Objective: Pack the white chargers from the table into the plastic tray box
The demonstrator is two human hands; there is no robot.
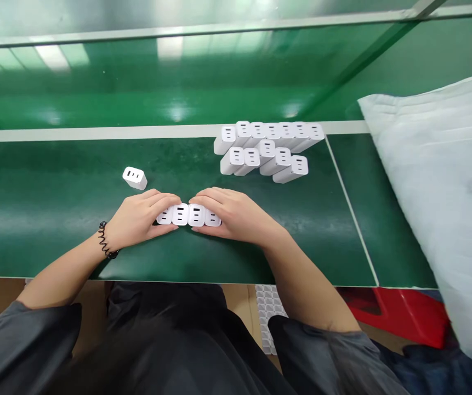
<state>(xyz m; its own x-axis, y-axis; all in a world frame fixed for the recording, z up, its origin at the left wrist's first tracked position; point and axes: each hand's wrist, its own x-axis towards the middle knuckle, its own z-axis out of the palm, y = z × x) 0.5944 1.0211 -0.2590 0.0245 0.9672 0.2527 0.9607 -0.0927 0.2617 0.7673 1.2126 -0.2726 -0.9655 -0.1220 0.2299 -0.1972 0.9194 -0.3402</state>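
Observation:
Several white USB chargers (180, 214) stand side by side in a short row on the green table, port faces up. My left hand (143, 215) is closed around the left end of this row, thumb on the near side and fingers on the far side. Around the right end, my right hand (229, 214) is closed in the same way. The fingers partly hide the outer chargers. One single white charger (135, 176) stands apart, tilted, beyond my left hand.
More white chargers (272, 131) are grouped in two uneven rows at the back right. A large white padded bag (437, 181) covers the right end of the green table (55, 192). Below the front edge are a red object (412, 315) and a clear blister tray (266, 310).

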